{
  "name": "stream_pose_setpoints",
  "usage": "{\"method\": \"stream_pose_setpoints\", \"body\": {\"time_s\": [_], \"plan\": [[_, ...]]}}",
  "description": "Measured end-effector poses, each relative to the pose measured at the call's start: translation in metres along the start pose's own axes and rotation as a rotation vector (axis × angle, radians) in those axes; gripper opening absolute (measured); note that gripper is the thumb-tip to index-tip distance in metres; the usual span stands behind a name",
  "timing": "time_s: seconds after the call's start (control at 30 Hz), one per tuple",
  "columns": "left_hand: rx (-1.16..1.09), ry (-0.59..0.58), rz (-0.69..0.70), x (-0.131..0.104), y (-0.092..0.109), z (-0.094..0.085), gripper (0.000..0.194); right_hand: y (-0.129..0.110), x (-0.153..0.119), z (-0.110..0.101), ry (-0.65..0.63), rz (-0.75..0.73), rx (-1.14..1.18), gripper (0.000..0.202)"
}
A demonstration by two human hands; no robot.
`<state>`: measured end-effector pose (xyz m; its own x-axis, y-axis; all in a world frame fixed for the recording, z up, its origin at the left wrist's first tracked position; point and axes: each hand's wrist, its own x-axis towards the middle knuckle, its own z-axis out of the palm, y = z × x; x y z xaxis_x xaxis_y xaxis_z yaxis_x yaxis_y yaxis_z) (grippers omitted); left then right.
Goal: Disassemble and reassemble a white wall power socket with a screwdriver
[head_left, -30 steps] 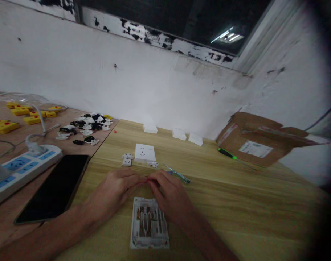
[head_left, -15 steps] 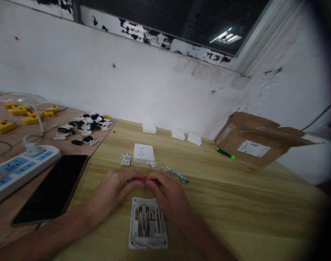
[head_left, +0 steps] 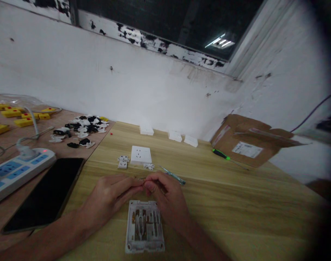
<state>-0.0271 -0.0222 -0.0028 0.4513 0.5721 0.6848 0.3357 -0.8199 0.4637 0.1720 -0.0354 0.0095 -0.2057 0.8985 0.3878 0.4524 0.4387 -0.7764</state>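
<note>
My left hand [head_left: 112, 192] and my right hand [head_left: 167, 192] meet at the fingertips above the wooden table. Pinched between them is a small, thin brass-coloured metal piece [head_left: 142, 178], mostly covered by fingers. Just below lies an opened white socket housing [head_left: 145, 226], its inside facing up with brass strips in its slots. Beyond my hands a white wall socket [head_left: 141, 155] rests face up. Beside it are a small white socket insert [head_left: 123, 162] and a little white plastic part [head_left: 148, 166]. A clear blue screwdriver [head_left: 174, 176] lies behind my right hand.
At the left are a white power strip [head_left: 24, 166] and a black phone [head_left: 47, 194]. Black and white plastic parts [head_left: 85, 127] are heaped behind them, near yellow blocks [head_left: 11, 113]. A cardboard box [head_left: 249, 139] and green-black screwdriver [head_left: 221, 154] sit at the right.
My fingers have shifted around the small piece, and the right fingers are more curled. A thin brass-coloured bit now shows between the fingertips. The whole view has moved slightly.
</note>
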Motion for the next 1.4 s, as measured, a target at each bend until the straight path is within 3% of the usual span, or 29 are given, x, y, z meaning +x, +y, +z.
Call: {"method": "stream_pose_setpoints", "body": {"time_s": [0.1, 0.37, 0.53, 0.7, 1.0, 1.4], "plan": [[-0.044, 0.005, -0.058, 0.001, 0.002, 0.002, 0.017, -0.001, 0.000, 0.001, 0.008, 0.032, 0.055, 0.014], [-0.376, 0.007, -0.493, 0.005, 0.004, 0.011, 0.016, 0.000, -0.002, 0.004, 0.054, 0.078, 0.156, 0.015], [-0.565, 0.062, -0.614, 0.007, 0.007, 0.016, 0.017, -0.003, -0.002, 0.007, 0.099, 0.114, 0.221, 0.016], [-0.564, 0.123, -0.620, 0.010, 0.011, 0.015, 0.017, -0.001, -0.002, 0.008, 0.077, 0.130, 0.308, 0.014], [-0.549, 0.121, -0.612, 0.012, 0.008, 0.012, 0.022, 0.000, -0.002, 0.010, 0.032, 0.170, 0.455, 0.011], [-0.579, 0.085, -0.634, 0.011, 0.006, 0.014, 0.018, 0.005, -0.003, 0.011, 0.066, 0.099, 0.381, 0.011]]}}
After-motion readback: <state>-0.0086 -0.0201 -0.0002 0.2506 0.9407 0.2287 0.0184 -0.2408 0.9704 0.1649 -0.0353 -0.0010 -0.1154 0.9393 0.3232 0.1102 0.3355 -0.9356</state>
